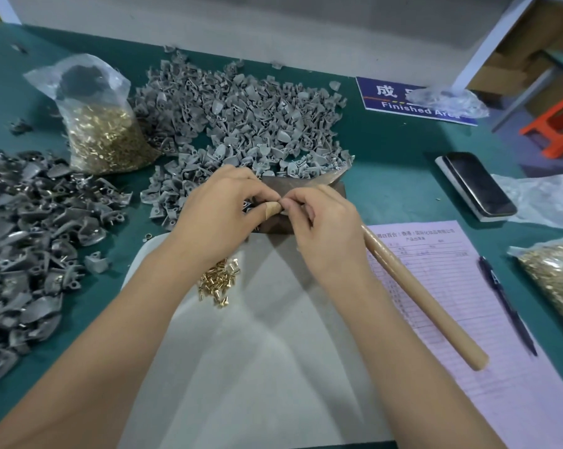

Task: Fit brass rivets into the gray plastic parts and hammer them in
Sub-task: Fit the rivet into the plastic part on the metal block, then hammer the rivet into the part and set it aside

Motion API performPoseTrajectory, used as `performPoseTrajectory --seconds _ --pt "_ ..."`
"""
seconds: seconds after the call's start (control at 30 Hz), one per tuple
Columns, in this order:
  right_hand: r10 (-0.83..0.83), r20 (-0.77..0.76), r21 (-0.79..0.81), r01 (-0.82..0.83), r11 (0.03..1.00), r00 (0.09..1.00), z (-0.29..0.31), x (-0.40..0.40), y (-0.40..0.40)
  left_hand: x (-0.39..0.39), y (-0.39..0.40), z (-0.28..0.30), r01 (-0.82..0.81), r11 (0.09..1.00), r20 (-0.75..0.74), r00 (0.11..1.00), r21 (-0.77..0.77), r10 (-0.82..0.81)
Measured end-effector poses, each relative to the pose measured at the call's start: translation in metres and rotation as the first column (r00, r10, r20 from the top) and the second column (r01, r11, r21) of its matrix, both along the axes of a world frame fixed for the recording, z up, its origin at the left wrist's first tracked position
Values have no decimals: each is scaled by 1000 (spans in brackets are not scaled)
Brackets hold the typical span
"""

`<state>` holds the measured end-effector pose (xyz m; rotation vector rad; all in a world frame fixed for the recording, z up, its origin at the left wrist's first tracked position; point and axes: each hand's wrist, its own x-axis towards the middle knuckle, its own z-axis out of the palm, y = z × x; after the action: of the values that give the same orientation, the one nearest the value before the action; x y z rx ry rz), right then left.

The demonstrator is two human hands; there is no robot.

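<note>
My left hand (218, 202) and my right hand (319, 218) meet fingertip to fingertip over a dark metal block (293, 186). Between the fingers is a small gray plastic part, mostly hidden; whether a rivet is in it cannot be seen. A bandage wraps my left thumb. My right hand also holds the wooden hammer handle (422, 296), which runs down to the right under the palm. Loose brass rivets (218, 283) lie on the white sheet (257, 351) under my left wrist. A big heap of gray plastic parts (241, 121) lies behind the hands.
A second heap of gray parts with rivets (30, 241) fills the left. A bag of rivets (102, 124) stands at the back left, another bag (555, 280) at the right edge. A pink form (451, 286), a pen (506, 303), a phone (477, 186) and a "Finished Area" sign (403, 98) lie to the right.
</note>
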<state>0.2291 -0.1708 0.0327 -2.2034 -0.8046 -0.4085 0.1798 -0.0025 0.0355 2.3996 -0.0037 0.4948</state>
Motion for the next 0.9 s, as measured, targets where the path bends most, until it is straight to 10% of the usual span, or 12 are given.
performPoseTrajectory --seconds 0.9 --pt "-124 -238 7 129 992 963 3 -1 -1 1 -1 -1 -11 996 -4 1000 84 11"
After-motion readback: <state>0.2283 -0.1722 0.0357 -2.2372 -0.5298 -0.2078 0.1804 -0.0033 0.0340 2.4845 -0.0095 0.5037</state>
